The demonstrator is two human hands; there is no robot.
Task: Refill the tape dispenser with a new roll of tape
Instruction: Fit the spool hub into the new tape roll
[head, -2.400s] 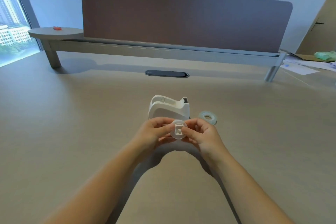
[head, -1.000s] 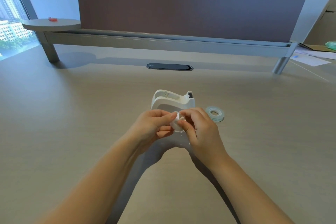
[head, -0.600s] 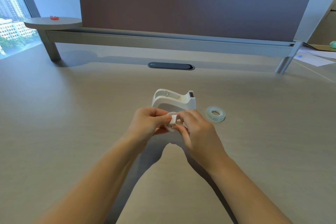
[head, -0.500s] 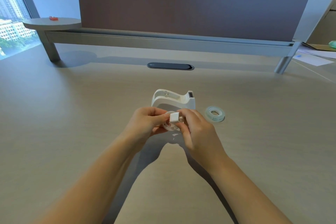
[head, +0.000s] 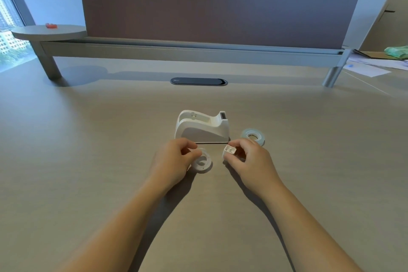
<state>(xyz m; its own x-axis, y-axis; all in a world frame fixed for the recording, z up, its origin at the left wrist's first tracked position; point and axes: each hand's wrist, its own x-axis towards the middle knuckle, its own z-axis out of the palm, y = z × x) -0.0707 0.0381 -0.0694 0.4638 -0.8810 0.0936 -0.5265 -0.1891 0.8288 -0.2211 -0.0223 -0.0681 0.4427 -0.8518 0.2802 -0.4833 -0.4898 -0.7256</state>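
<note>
Head cam, looking down at tabletop (head: 88,161). Left hand (head: 174,161) pinches an empty tape ring (head: 202,162), the used-up core, between thumb and fingers; ring sits low, at or just above the tabletop, can't tell if touching. Right hand (head: 249,159) pinches the small white spindle hub (head: 229,151), fingers closed around it, held just off the surface. Ring and hub are apart, gap between the two hands.

Tape dispenser (head: 202,127), white, stands upright just behind the hands, cradle empty, cutter end toward the right. New roll of tape (head: 252,137) lies flat on the tabletop just right of the dispenser base, close beyond the right hand's fingers, untouched.

Step in hand, my read: old core is off the hub, so removal is basically done; the refill itself isn't started.

Next move prob needs: left hand to drop the empty ring somewhere out of the way, then pick up the new roll. Hub has to be pushed through the roll's centre hole squarely, w/ the tape's free end oriented to feed toward the cutter. After that, hub ends go down into the cradle slots. Hub is small and smooth-looking, so a firm pinch matters.
</note>
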